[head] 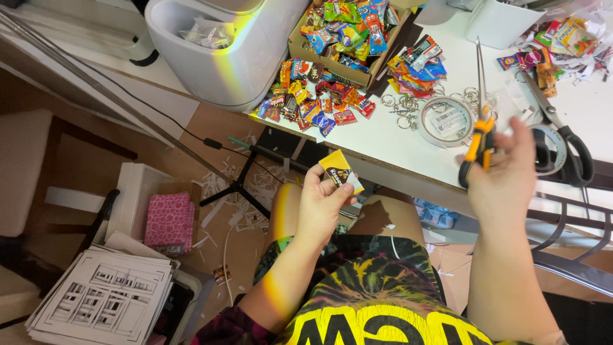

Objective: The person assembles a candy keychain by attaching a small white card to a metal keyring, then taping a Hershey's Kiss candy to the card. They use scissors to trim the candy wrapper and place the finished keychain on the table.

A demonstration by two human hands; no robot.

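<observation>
A small yellow-and-black packet [340, 171] is pinched between thumb and fingers [313, 182] of the left hand [321, 207], held up over the lap, just short of the worktop [408, 150] edge. The right hand [504, 176] is raised over the worktop edge, fingers closed on the orange-and-black handles of a pair of scissors [482, 108]; the long thin blades are pointed up and away from the hand, and appear shut, though the view is slightly blurred there.

Beyond the left fingers, a heap of small coloured packets [313, 96] is spread on the worktop, with an open cardboard box [338, 38] of more packets behind it. Beyond the right fingers, a roll of clear tape [447, 121] is laid flat, with loose metal key rings [402, 105] beside it. To the right of the right hand, large black-handled scissors [562, 131] are laid across a second tape roll. Below left of the left hand, a pink patterned box [169, 220] and a stack of printed sheets [105, 300] are seen on the floor.
</observation>
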